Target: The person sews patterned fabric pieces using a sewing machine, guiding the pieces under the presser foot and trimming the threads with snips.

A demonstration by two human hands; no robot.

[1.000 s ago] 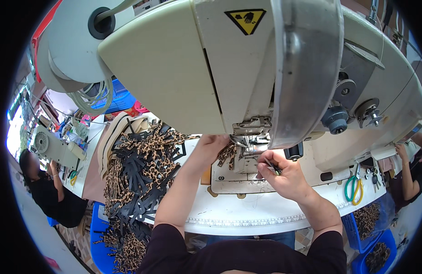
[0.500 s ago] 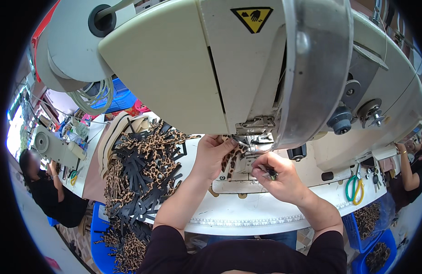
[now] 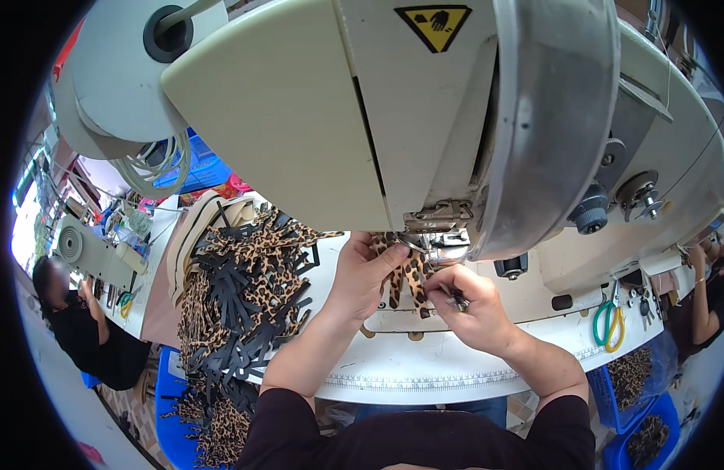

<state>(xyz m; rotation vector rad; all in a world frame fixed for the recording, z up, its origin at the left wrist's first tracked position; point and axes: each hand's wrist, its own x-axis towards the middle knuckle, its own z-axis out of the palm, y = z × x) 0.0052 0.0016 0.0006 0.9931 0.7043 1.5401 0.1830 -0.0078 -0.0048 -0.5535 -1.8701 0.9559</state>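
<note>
Under the head of a large cream sewing machine (image 3: 272,117), my left hand (image 3: 360,274) is closed on leopard-print straps (image 3: 414,283). Their ends hang down past the fingers, and a shiny curved metal edge shows at their top. My right hand (image 3: 473,309) is curled round a small metal tool (image 3: 458,301), mostly hidden in the palm; its kind does not show. The right fingertips are beside the lower strap end; whether they touch it I cannot tell. The presser foot (image 3: 450,249) is just right of my left thumb.
Leopard-print and black strips lie in a big pile (image 3: 244,290) at left, spilling over a blue bin (image 3: 170,407). Scissors (image 3: 610,325) with green and yellow handles lie at right. Blue baskets (image 3: 605,395) stand below. Other people work at both sides.
The leopard-print straps have come further out toward me and now show below my left hand. My right hand has shifted slightly left and still holds the small tool.
</note>
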